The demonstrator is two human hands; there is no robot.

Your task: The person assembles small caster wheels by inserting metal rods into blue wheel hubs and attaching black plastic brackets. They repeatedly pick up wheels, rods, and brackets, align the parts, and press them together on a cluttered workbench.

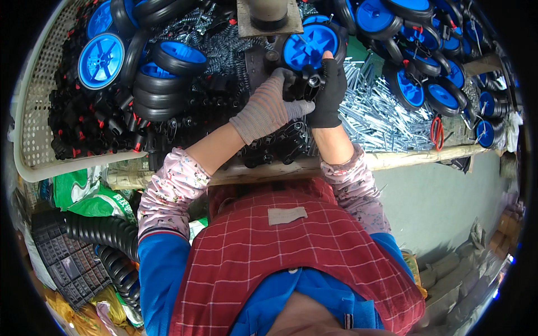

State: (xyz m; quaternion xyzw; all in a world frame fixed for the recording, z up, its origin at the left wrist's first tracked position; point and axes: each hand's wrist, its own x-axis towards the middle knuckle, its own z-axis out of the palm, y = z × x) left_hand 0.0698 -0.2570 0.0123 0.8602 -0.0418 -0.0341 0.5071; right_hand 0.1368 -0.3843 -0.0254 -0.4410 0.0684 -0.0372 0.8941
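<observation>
In a grey striped knit glove, my left hand [266, 106] closes its fingers on a small black plastic fitting [312, 88] with a shiny metal round at its end. My right hand [329, 92], in a black glove with bare fingertips, grips the same fitting from the other side. Just beyond it, a blue wheel [305, 49] with a black tyre stands below a metal press head [269, 17]; one right fingertip lies against its rim. Whether the fitting is joined to the wheel is hidden by my hands.
Black parts with red bits fill a perforated tray [42, 129] at left, beside stacked blue wheels [162, 89]. Loose springs [210, 47] lie behind. Long metal pins [372, 109] are heaped at right, near red-handled scissors or pliers [436, 133] and more wheels [412, 87]. A wooden edge [403, 159] runs along the front.
</observation>
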